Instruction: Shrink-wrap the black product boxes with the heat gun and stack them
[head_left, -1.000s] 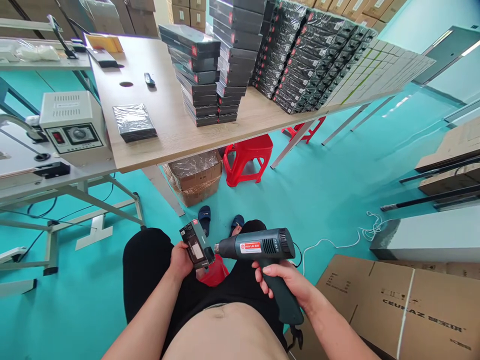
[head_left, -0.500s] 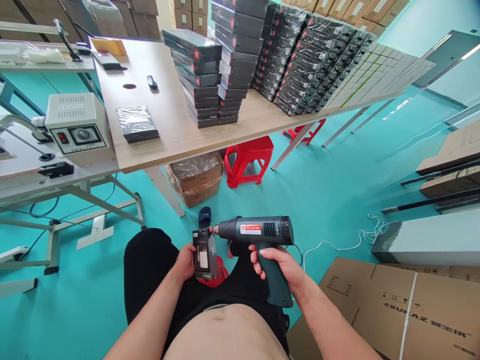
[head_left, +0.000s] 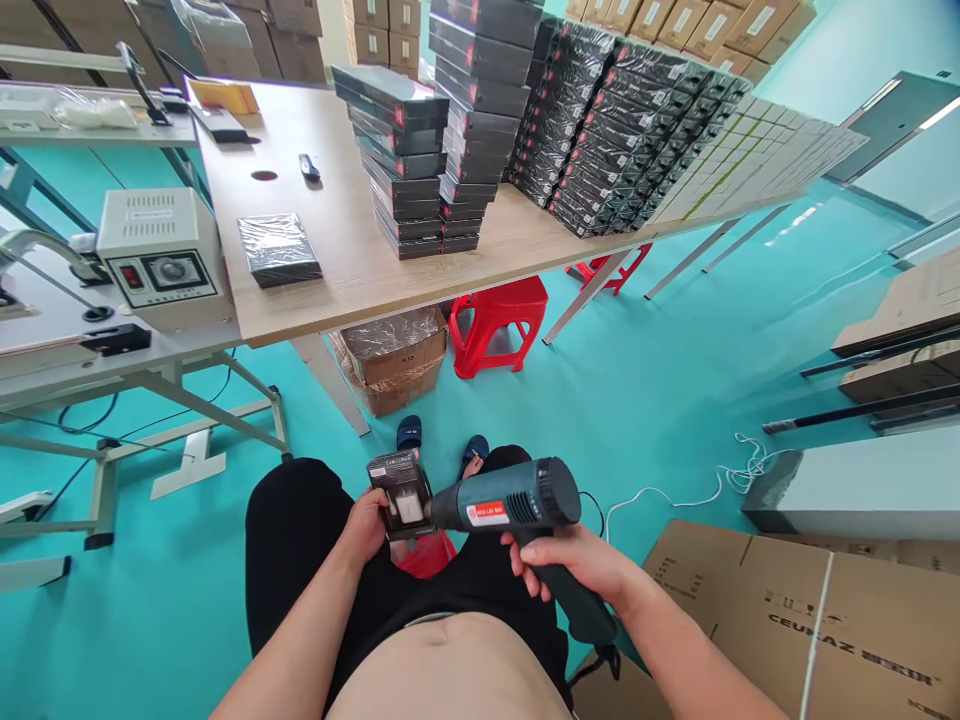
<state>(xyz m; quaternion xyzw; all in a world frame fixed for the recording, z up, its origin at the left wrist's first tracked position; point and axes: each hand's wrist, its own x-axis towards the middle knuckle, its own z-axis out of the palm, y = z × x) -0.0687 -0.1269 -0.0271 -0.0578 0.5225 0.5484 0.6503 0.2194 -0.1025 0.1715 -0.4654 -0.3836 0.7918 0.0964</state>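
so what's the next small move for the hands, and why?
Probably turn the black box slightly in the left hand: the right hand holds the heat gun with its nozzle pointed at the box's near side edge, leaving other sides facing away.

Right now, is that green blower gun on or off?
Cannot tell. The right hand grips the heat gun, nozzle pointed at the box in the left hand, but neither airflow nor its switch setting shows.

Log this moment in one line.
left hand: holds black rectangular box; right hand: grips dark green plastic heat gun; nozzle: toward box
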